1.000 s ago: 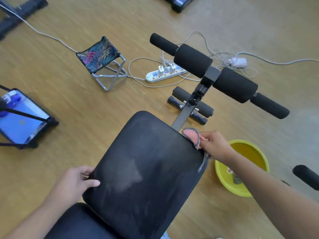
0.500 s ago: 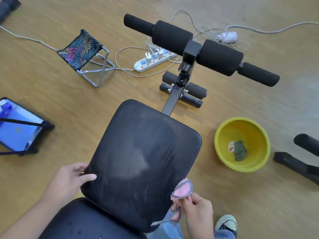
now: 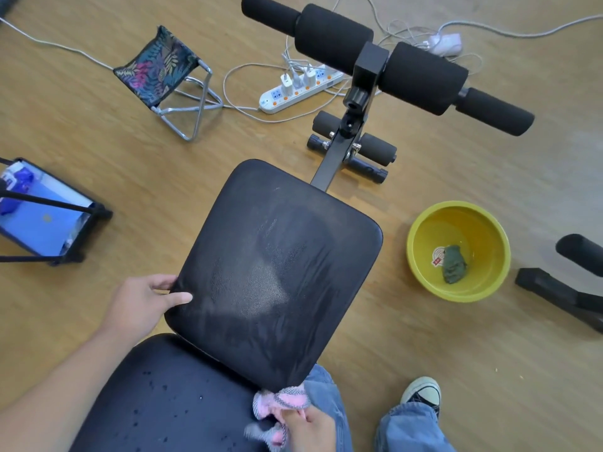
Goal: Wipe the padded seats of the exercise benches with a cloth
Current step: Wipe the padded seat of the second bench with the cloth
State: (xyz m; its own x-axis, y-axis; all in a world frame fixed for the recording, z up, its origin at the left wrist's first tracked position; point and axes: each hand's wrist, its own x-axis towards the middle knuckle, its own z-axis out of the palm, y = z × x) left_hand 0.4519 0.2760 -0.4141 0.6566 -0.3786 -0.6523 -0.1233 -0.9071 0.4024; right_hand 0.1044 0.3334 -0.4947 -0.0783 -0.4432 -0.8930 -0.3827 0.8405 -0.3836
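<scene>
While the left hand [image 3: 143, 305] gripped the black padded seat's [image 3: 277, 272] left edge, the right hand [image 3: 310, 430] clutched a bunched pink cloth [image 3: 280, 402] at its near corner.

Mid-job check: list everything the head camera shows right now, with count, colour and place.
seat pad: 1, black, centre, streaked.
lower pad: 1, black, bottom left, droplets on it.
foam rollers: black, top, on the bench post.
cloth: 1, pink, at the seat pad's near corner.
basin: 1, yellow, right, green rag inside.
power strip: 1, white, top centre.
folding stool: 1, patterned, upper left.
left hand: grips the seat pad's left edge.
right hand: holds the cloth.
</scene>
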